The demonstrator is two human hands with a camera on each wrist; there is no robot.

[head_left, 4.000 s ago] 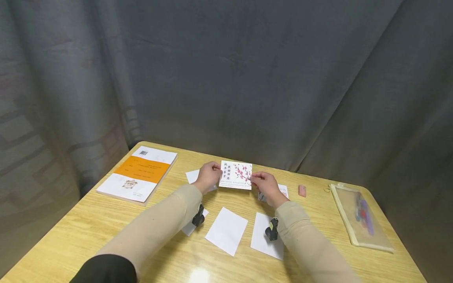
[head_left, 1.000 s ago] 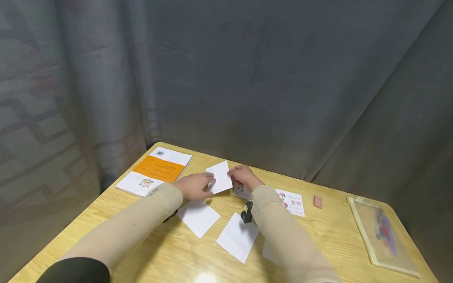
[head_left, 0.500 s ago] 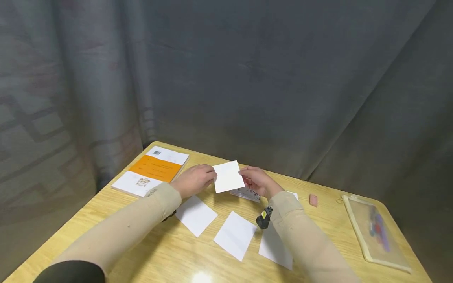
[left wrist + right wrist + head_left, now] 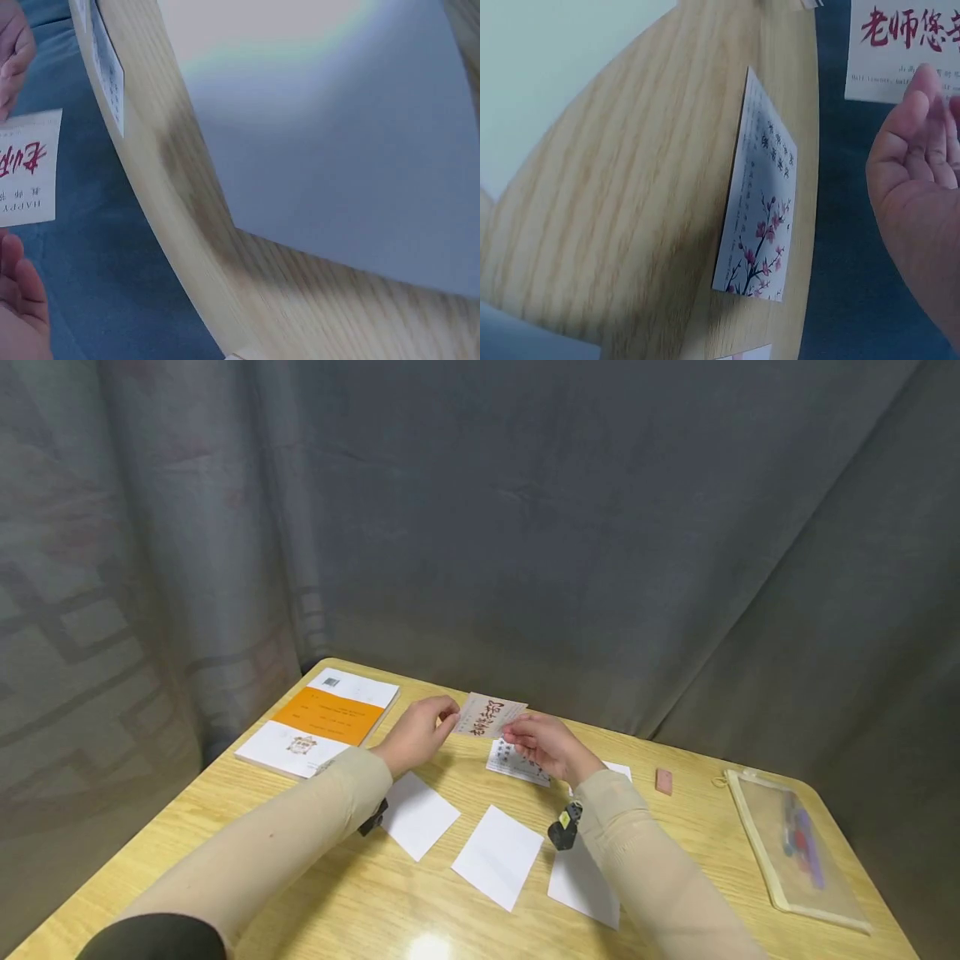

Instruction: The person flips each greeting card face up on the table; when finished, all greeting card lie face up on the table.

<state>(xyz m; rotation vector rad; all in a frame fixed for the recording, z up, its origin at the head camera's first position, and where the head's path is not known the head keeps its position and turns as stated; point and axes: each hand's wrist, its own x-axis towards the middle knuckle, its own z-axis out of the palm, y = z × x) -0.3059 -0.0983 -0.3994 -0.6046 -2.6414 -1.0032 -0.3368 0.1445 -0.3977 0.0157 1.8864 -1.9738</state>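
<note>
A card with large dark red characters (image 4: 480,714) is raised above the far part of the table, its printed side toward me. My left hand (image 4: 416,731) holds its left edge between thumb and fingers. At the lower right corner, my right hand (image 4: 549,745) pinches it, with curled fingertips overlapping the card (image 4: 874,71) in the right wrist view. Just below lies a card with pink blossoms (image 4: 757,202), partly covered by the right hand in the head view. Three blank white cards (image 4: 498,858) lie nearer me, the outer two partly behind the wrists.
A thick book with an orange band (image 4: 322,714) lies at the far left. On the right are a pink eraser (image 4: 663,782) and a zip pouch (image 4: 757,827) with pens inside. Another card (image 4: 619,770) shows behind the right wrist. A grey curtain (image 4: 495,527) hangs behind the table.
The blossom card, held up earlier, now lies on the table. A different card was lifted from the left, blank side showing, and has been turned over to its red characters.
</note>
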